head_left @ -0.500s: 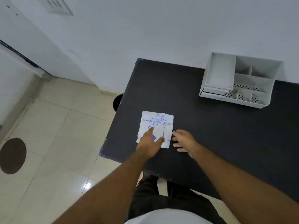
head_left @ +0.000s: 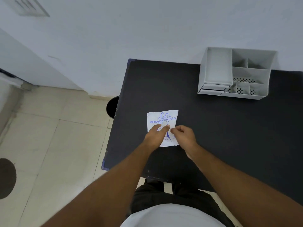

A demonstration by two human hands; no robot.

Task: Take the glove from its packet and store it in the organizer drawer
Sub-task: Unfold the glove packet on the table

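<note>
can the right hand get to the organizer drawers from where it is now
Probably yes. The right hand is at the glove packet, and the bare black table between it and the white organizer holds nothing in the way. The drawers face the person, though it looks like a long stretch forward.

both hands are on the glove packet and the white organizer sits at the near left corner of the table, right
Not quite. Both hands, left and right, are on the packet, but the organizer sits at the far right of the table, against the wall, not the near left corner. The head view shows it.
</note>
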